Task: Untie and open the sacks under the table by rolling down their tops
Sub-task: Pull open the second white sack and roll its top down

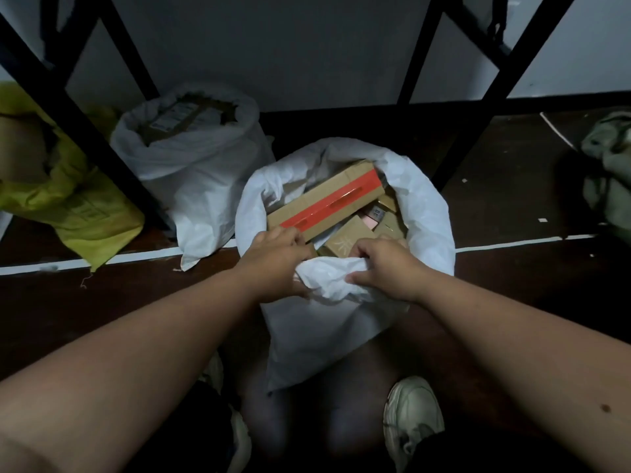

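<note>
1. Two hands work on the near rim of the white sack [341,322], which stands on the dark floor [512,285] between the black counter legs [102,138], just in front of the person's shoes.
2. The left hand [276,264] and the right hand [386,268] each have the fingers curled around a bunch of the sack's top edge, close beside each other.
3. The mouth is already open; cardboard boxes, one with a red tape stripe [324,203], show inside.
4. The far rim looks not yet rolled, so the roll may come out uneven and spring back.
5. If the hands pull too strongly toward the person, the sack could tip and the boxes slide out.
6. A second white sack [191,165] behind it appears already open.
</note>
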